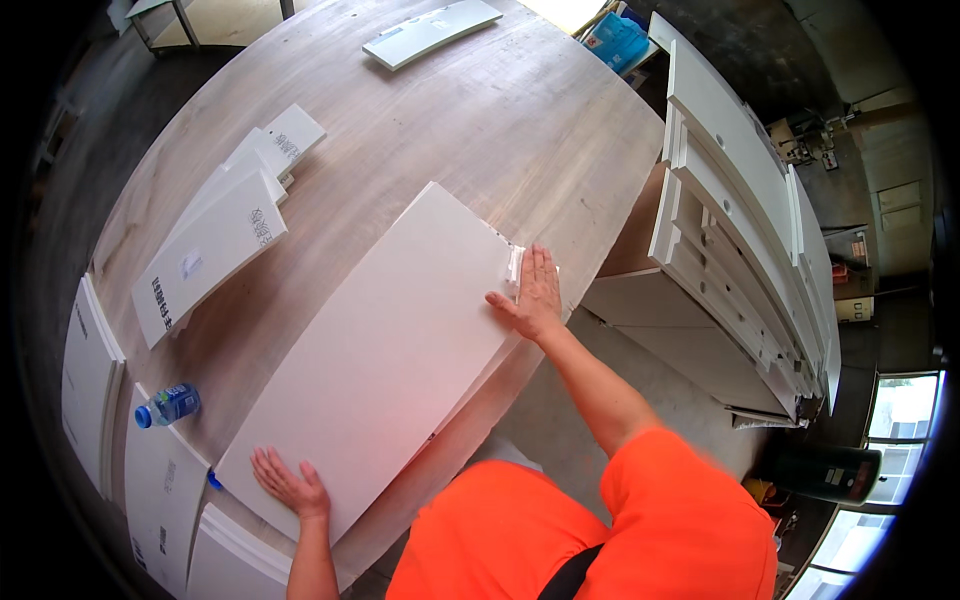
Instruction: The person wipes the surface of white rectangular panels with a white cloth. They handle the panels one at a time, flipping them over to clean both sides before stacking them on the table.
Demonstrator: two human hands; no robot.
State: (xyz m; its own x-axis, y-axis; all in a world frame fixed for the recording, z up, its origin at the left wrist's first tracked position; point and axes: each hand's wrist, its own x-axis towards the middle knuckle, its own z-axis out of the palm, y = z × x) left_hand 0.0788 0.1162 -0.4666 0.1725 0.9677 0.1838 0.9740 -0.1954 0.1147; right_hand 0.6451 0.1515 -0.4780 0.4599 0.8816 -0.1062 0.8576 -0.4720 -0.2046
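A large white panel (385, 350) lies flat on the wooden table (480, 110), running from the lower left of the frame up toward the centre. The person's left hand (290, 485) rests flat and open on the panel's near corner at the lower left, fingers spread, gripping nothing. The right hand (537, 295), just right of centre, also lies open, palm down on the panel's far edge, with its fingers over a small white piece (515, 265) at that edge; whether it pinches that piece cannot be told.

The panel's right side appears to hang past the table edge, so it looks likely to tip or slide toward the floor if either palm lifts or pushes unevenly, since flat hands give no real hold. A water bottle (167, 405) lies on its side at the left, near the panel, and could be knocked and roll. Smaller white boards (215, 245) lie in the upper left, and stacked white mouldings (740, 230) stand at the right.
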